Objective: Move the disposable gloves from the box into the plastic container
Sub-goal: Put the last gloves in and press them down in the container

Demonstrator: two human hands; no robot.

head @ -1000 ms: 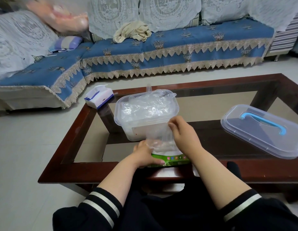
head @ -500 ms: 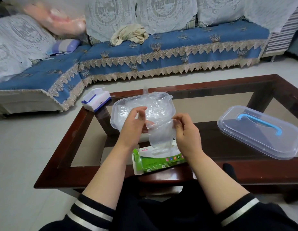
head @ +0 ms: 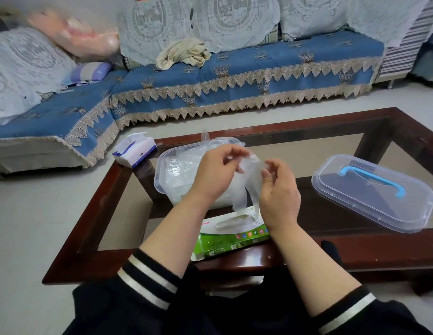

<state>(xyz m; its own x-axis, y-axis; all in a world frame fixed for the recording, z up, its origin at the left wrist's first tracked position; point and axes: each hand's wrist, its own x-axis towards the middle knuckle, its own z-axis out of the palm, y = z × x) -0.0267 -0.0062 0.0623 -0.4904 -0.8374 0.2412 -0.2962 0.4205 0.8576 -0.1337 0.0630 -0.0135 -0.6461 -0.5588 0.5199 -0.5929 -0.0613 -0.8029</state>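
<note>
Holding one thin clear glove point(head: 247, 180) between both hands, I have it raised just above the near rim of the plastic container point(head: 162, 165), which puts it in place to go down onto the pile already inside. My left hand point(head: 215, 175) pinches the glove's upper edge with curled fingers point(head: 231, 151); my right hand point(head: 278, 192) pinches the other side between thumb and forefinger, so the film hangs down between them rather than bunching.

Its lower end trails toward the slot of the green box point(head: 225, 240), which lies flat at the worktop's near edge, just in front of the container, so each pull is a short lift. I judge the box is not yet emptied, since more film shows in its opening.

The lid point(head: 370, 192), with its blue handle, lies toward the worktop's right end, well apart, leaving the container mouth free. A white and blue tissue pack point(head: 134, 151) sits by the far left corner.

Small coloured icons run along the box front, but its print is too small and blurred for me to read; no brand is legible.
</note>
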